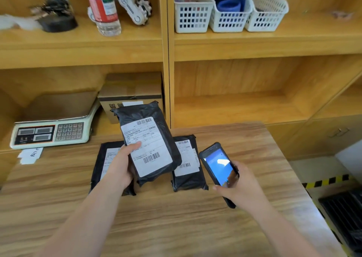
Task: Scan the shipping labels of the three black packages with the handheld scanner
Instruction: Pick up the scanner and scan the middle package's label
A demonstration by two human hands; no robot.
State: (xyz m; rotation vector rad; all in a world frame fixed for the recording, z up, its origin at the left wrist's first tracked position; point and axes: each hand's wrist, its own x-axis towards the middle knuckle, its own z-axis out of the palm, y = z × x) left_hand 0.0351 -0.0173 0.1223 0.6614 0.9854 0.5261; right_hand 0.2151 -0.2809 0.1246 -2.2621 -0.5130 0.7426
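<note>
My left hand (121, 162) holds a black package (150, 123) lifted above the table, its white shipping label (146, 145) facing me with barcodes at top and bottom. A second black package (98, 168) lies flat on the table under my left hand, partly hidden by it. To the right of the lifted one lies a third black package (189, 180), label up. My right hand (241, 186) grips the handheld scanner (218, 168), a black phone-like device with a lit blue screen, just right of the third package.
The wooden table (176, 217) fills the foreground. A white weighing scale (52, 129) and a cardboard box (133, 94) sit on the shelf behind. Paper slips (30, 155) lie at the left edge. White baskets (229, 12) and a bottle (103, 10) stand on the upper shelf.
</note>
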